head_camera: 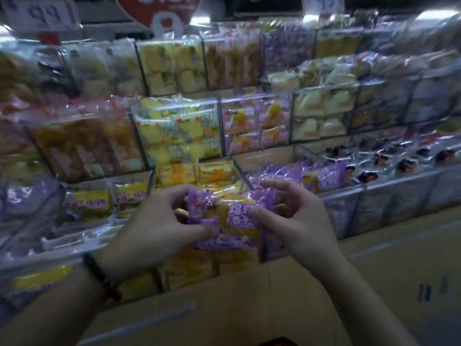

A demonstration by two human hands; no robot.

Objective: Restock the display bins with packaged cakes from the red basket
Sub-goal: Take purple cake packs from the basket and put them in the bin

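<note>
My left hand [159, 221] and right hand [296, 218] each pinch an end of the purple cake packet [224, 216], held just before the bin of purple packets [354, 211] and not yet in it; the other bins [293, 121] look full, so I judge restocking well along.

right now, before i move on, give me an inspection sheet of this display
surface: tiered clear display bins, most of them well filled; the picture blurs toward the edges
job's things: purple cake packets held in front of the bins; matching purple packets lie in the lower bin to the right; red basket not clearly in view
clutter: cardboard boxes below the bins
grips: left hand and right hand both pinch the purple cake packets
cables: nothing seen; a dark wristband sits on the left wrist
surroundings: price signs above the top row; yellow packets in the middle bin
</note>
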